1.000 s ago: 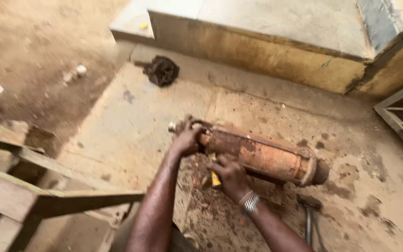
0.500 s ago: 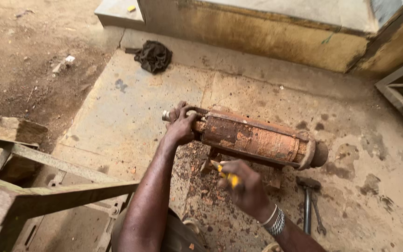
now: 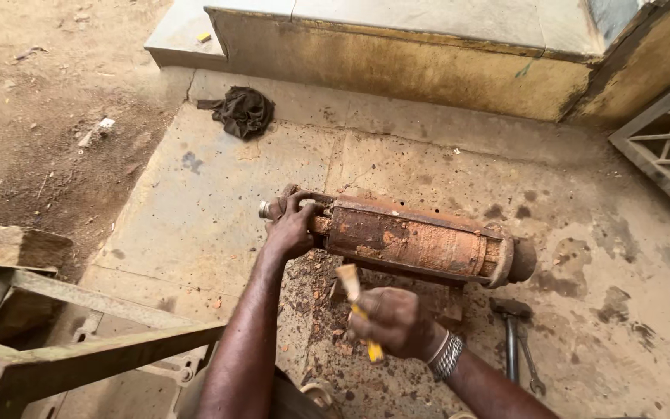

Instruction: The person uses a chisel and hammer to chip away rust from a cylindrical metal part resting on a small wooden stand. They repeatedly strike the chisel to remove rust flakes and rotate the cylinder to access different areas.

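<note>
Clenching around the narrow shaft end of the rusty cylinder [image 3: 416,242], the left hand [image 3: 292,225] is pinning it against the concrete floor [image 3: 195,209], and this grasp looks meant to stop the round body from rolling. That cylinder is lying on its side in the middle of the slab, its wider flanged end pointing away to the right. Wrapped around a yellow-handled brush [image 3: 358,306], the right hand [image 3: 393,322] is holding it just in front of the cylinder, bristles tilted up toward the rusty wall and not quite touching it. Rust flakes [image 3: 316,302] are lying scattered on the floor below, right under the spot being worked.

A hammer [image 3: 512,334] is resting on the floor near the flanged end, close enough to reach. A dark rag [image 3: 243,111] is sitting well apart by the low step [image 3: 397,54]. A metal frame [image 3: 63,334] is crossing the lower left corner. No box, bucket or other container is showing anywhere in view.
</note>
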Tool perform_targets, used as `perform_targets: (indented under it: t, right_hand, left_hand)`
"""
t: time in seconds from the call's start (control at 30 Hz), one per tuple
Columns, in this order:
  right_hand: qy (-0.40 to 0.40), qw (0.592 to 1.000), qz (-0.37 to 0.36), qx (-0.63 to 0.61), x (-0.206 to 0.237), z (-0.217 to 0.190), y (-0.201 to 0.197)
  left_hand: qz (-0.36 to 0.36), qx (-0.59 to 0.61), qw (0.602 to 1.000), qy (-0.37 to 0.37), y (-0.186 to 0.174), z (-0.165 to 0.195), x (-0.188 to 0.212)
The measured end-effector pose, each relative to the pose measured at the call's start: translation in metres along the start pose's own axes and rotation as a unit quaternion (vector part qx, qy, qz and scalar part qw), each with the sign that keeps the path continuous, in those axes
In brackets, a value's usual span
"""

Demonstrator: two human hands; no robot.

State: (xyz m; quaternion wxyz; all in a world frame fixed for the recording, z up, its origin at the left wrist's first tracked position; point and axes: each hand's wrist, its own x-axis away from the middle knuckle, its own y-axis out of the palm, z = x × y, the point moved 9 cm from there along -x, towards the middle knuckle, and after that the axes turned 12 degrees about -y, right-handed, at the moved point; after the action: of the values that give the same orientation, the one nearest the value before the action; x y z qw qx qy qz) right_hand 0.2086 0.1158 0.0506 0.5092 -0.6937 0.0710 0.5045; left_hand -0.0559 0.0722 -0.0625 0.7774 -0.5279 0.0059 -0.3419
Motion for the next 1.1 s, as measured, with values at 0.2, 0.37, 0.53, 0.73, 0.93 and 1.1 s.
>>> perform_targets:
  t: [0.2,0.37,0.53,0.73,0.93,1.1]
  right_hand:
    - [0.079,0.989,-0.100,0.072,0.002,0.011,0.014]
    - [-0.143,0.987,-0.066,0.031,-0.022,-0.034,-0.002]
    - [0.084,0.986,-0.115,0.083,-0.027,0.004,-0.005]
    - [0.031,0.975,-0.199,0.094,-0.017,0.001,0.018]
    - [-0.051,0.990,-0.104,0.081,-0.012,-0.014,0.005]
    - [0.175,0.959,-0.211,0.076,0.008,0.015,0.018]
  left_hand:
    - [0.022,0.011,1.000,0.019,-0.001,-0.001,-0.001]
    - [0.024,-0.001,1.000,0.014,-0.006,0.002,-0.003]
    - [0.038,-0.021,0.999,0.030,-0.011,0.009,0.001]
    - [0.000,0.003,1.000,0.010,-0.007,0.007,-0.002]
    - [0.027,-0.023,0.999,0.016,-0.009,0.009,0.004]
    - [0.061,0.001,0.997,0.044,-0.013,0.013,0.004]
